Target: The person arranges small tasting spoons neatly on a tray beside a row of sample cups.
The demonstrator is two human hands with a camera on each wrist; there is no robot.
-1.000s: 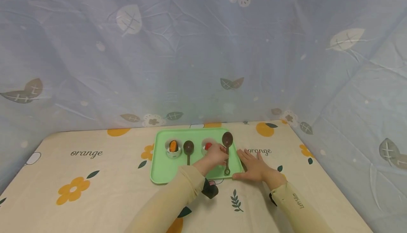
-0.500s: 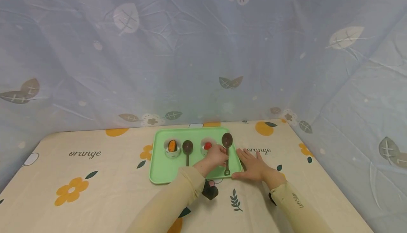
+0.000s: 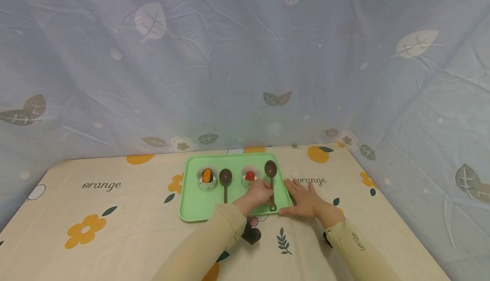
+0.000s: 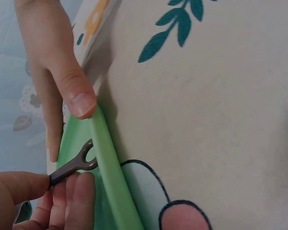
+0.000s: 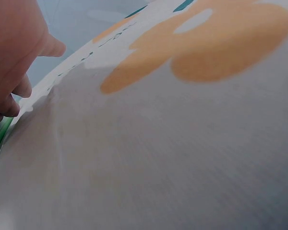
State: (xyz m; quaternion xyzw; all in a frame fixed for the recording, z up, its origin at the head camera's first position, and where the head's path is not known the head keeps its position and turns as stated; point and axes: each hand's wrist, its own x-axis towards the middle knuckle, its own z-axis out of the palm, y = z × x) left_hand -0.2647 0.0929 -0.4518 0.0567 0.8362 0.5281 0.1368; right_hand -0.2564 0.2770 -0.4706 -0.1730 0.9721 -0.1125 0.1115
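In the head view, a brown spoon (image 3: 270, 169) lies lengthwise at the right side of a green tray (image 3: 197, 208), its bowl pointing away. My left hand (image 3: 258, 193) pinches its handle between thumb and fingers; the left wrist view shows the ring-shaped handle end (image 4: 84, 158) close to the tray's rim. My right hand (image 3: 307, 201) is spread at the tray's right edge, its thumb on the near right corner. Just beyond my left hand stands a small white cup (image 3: 246, 183) with a red-topped piece (image 3: 250, 176) in it.
A second brown spoon (image 3: 226, 177) lies mid-tray, its handle end hidden by my left arm. Left of it is another white cup (image 3: 207, 186) holding an orange-and-black sushi-like piece (image 3: 207, 176). A patterned cloth (image 3: 134, 230) covers the table, and a grey-blue curtain (image 3: 229, 68) hangs behind.
The held spoon's bowl has shifted slightly left, away from the tray's right rim. My left hand has come slightly nearer along the handle. The right hand has stayed in place.
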